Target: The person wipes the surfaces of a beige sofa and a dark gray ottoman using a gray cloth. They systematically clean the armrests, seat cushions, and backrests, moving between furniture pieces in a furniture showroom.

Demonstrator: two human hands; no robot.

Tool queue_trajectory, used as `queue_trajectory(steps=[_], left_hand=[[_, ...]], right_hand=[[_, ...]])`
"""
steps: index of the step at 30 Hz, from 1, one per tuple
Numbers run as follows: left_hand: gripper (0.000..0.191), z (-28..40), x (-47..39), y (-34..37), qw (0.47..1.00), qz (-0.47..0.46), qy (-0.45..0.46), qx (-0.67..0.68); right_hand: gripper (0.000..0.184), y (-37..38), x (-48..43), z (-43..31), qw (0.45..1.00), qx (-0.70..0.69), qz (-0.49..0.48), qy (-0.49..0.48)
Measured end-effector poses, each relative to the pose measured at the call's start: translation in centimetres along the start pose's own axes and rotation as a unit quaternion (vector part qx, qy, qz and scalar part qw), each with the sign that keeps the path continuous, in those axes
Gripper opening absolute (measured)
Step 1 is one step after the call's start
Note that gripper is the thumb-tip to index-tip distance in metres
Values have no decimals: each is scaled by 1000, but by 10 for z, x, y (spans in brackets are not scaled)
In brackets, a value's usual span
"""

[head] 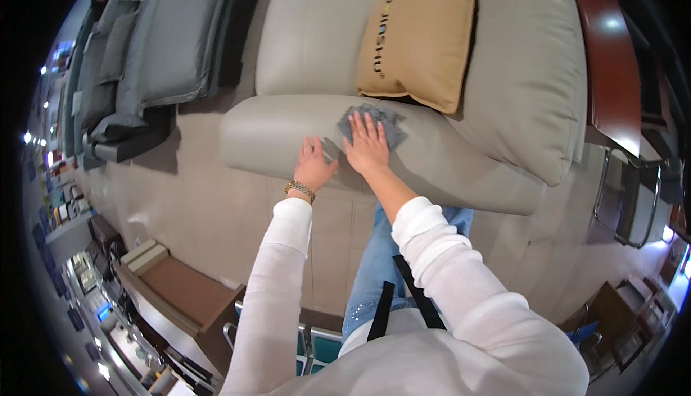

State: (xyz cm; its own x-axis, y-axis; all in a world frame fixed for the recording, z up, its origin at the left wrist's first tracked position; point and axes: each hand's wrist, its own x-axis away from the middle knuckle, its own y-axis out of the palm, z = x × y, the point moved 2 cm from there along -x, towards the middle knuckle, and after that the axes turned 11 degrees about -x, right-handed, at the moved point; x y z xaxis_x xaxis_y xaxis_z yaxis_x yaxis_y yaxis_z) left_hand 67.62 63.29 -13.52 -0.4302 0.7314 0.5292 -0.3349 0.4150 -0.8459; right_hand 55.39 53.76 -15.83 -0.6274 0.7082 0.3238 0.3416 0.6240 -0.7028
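A light grey leather sofa (307, 34) spreads across the view before me. On its padded arm (270, 126) lies a crumpled grey cloth (397, 129), pressed flat under my right hand (367, 145), whose fingers are stretched over it. My left hand (314, 165), with a metal bracelet (300, 190) at the wrist, is just left of the cloth, over the near side of the arm; its fingers are apart and it holds nothing. Whether it touches the leather I cannot tell. A tan cushion (418, 40) bearing writing leans on the seat beyond the right hand.
A dark grey sofa (178, 34) with cushions stands at the left. A reddish-brown wooden surface (612, 56) and a metal-framed chair (642, 196) are at the right. Behind me are teal seats (326, 348) and a brown wooden furniture piece (183, 288). Tiled floor (243, 223) surrounds the sofa.
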Motion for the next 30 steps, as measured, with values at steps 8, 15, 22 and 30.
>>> queue_trajectory(steps=[8, 15, 22, 30], left_hand=[[131, 105, 12, -6, 988, -113, 28, -106], [133, 127, 10, 10, 990, -90, -49, -99], [139, 126, 4, 19, 987, -100, -61, -107], [138, 127, 5, 17, 985, -109, -63, -117]], right_hand=[[53, -113, 25, 116, 981, 40, 81, 169], [49, -77, -15, 99, 981, 75, 95, 154], [46, -51, -70, 71, 998, 12, -45, 49], [48, -85, 35, 107, 985, 41, 90, -140]])
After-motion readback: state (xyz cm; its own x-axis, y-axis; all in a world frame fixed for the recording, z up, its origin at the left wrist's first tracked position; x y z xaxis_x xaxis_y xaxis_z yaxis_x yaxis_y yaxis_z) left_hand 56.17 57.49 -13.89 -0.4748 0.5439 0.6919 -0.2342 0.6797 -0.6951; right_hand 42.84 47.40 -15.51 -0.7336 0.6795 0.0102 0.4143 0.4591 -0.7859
